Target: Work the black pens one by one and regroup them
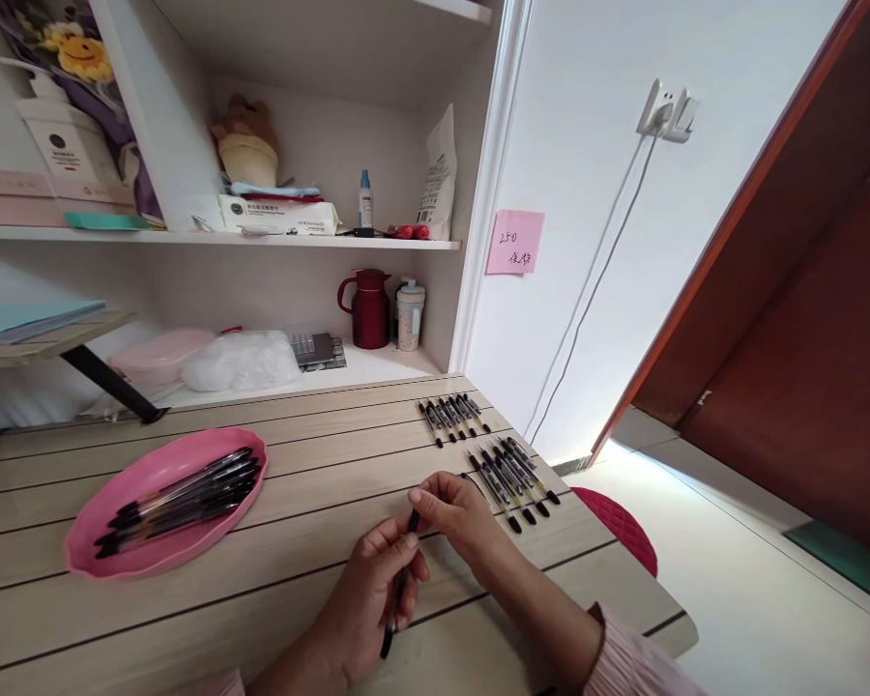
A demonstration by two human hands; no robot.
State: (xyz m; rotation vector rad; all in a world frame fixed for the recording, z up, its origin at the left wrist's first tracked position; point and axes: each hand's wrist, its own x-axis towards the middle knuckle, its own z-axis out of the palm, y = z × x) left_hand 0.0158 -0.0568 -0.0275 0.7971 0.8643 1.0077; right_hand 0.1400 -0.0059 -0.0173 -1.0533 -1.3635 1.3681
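Observation:
My left hand (369, 585) is closed around the barrel of a black pen (400, 586), which slants upward over the front of the table. With thumb and fingers, my right hand (460, 512) pinches the pen's upper end. To the left is a pink bowl (134, 488) with wavy edges, holding a pile of capped black pens (188, 503). Just beyond my right hand, several pens (507, 474) lie side by side in a row. Farther back is another row of pens (453, 418). Part of the nearer row is hidden behind my right hand.
The wooden table (319, 464) ends at a right edge, beside a red cushioned seat (620, 522). Along the back stand a dark red jug (370, 309), a cup (410, 317) and a clear plastic bag (241, 362). A stand leg (112, 382) rests at back left.

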